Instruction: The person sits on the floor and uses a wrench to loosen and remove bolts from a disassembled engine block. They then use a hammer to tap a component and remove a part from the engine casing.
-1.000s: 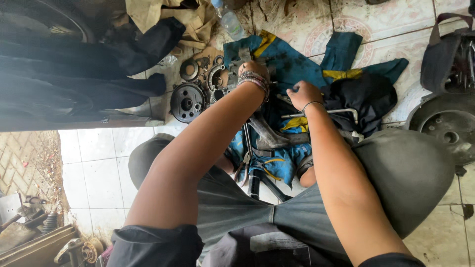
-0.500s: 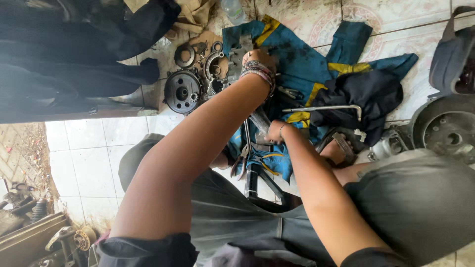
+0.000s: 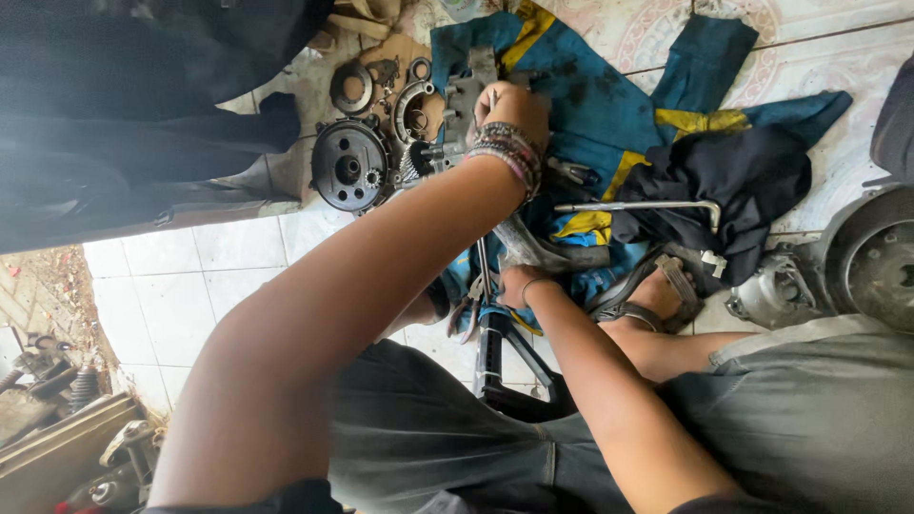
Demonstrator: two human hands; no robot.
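My left hand [image 3: 509,103], with beaded bracelets at the wrist, grips a grey metal engine part [image 3: 464,100] lying on a blue and yellow cloth [image 3: 590,95]. My right hand [image 3: 519,283] is low, close to my knees. Its fingers are closed around a hand tool in a cluster of dark tools [image 3: 486,328] on the floor. A grey metal lever [image 3: 547,252] lies just above that hand. A round black geared disc [image 3: 349,167] sits left of the engine part.
A metal ring [image 3: 352,86] and a curved part [image 3: 414,105] lie on cardboard at the top. An L-shaped wrench [image 3: 647,205] rests beside a dark cloth [image 3: 714,176]. My sandalled foot [image 3: 657,295], a round engine cover [image 3: 876,262] and a small casing [image 3: 771,290] are at the right.
My right hand has left the engine part and dropped back toward me, closing on a tool near my knees. My left hand has stayed on the engine part.
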